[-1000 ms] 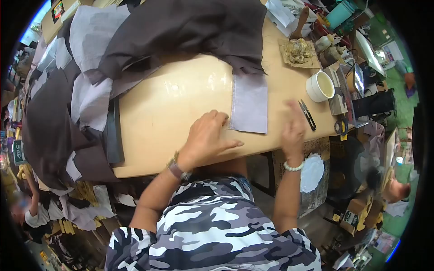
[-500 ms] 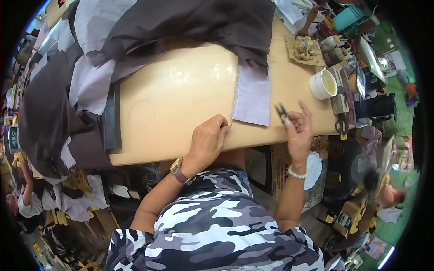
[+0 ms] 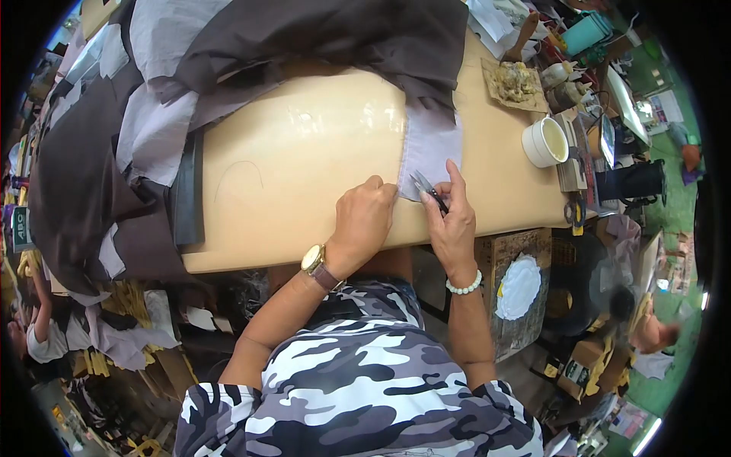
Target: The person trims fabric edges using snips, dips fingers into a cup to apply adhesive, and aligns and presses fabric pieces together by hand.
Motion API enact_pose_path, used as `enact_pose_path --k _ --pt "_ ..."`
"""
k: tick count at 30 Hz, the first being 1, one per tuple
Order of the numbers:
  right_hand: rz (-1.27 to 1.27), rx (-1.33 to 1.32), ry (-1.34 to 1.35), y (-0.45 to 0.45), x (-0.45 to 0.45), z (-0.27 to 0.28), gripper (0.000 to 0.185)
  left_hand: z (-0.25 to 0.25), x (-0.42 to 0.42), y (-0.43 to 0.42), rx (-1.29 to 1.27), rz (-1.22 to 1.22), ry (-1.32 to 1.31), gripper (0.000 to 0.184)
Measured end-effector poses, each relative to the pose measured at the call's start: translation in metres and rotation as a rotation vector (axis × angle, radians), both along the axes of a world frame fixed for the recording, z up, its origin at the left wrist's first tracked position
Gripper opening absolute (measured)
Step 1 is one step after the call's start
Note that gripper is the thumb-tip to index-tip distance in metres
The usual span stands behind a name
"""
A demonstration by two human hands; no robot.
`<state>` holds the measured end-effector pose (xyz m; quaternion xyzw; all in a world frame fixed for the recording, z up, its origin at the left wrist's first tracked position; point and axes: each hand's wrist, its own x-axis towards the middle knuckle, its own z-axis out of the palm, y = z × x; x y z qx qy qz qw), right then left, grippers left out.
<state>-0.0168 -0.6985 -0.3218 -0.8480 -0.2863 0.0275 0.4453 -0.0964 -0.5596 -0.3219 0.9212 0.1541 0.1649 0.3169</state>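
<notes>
My left hand [image 3: 364, 218], with a watch on the wrist, is closed at the lower left corner of the light grey fabric piece [image 3: 430, 145]. Its fingertips are pressed together there; what lies between them is too small to make out. Small black thread snips [image 3: 431, 193] are in my right hand [image 3: 452, 225], their blades pointing up and left over the lower part of the light piece. That piece extends from the dark brown fabric [image 3: 327, 34], which lies across the back of the tabletop [image 3: 304, 167].
A white cup [image 3: 544, 142] stands at the right, near a brown sheet with a yellowish lump [image 3: 514, 84]. Black-handled scissors [image 3: 575, 211] lie at the table's right edge. More dark cloth [image 3: 84, 198] hangs at the left. Another person's arm [image 3: 43, 301] shows at far left.
My right hand has picked up the snips from the table and brought them left to the light fabric. My left hand has closed at the fabric's corner.
</notes>
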Motion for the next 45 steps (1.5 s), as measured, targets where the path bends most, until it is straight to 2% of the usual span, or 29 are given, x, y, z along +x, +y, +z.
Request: enact_pose_path --k 4,10,17,23,26,35,45 --pt "-0.002 -0.002 -0.045 -0.002 0.001 -0.006 0.057 0.002 -0.011 0.007 -0.061 -0.014 0.007 0.011" --pt "0.084 0.101 0.106 -0.009 0.001 -0.002 0.061 0.008 -0.025 0.01 -0.176 -0.049 0.034 0.011" --pt "0.213 -0.045 -0.231 -0.014 -0.012 0.018 0.066 0.01 -0.024 0.018 -0.453 -0.018 0.011 0.015" --pt "0.282 -0.121 -0.529 -0.01 -0.013 0.015 0.07 0.011 -0.022 0.027 -0.65 0.001 0.11 0.017" --pt "0.294 -0.148 -0.577 -0.009 -0.013 0.015 0.069 0.006 -0.026 0.025 -0.535 -0.016 0.023 0.016" --pt "0.295 -0.097 -0.637 -0.003 -0.017 0.003 0.066 0.014 -0.032 0.026 -0.745 -0.033 0.133 0.017" --pt "0.267 -0.061 -0.635 0.008 -0.02 0.0 0.063 0.013 -0.033 0.025 -0.669 -0.04 0.14 0.018"
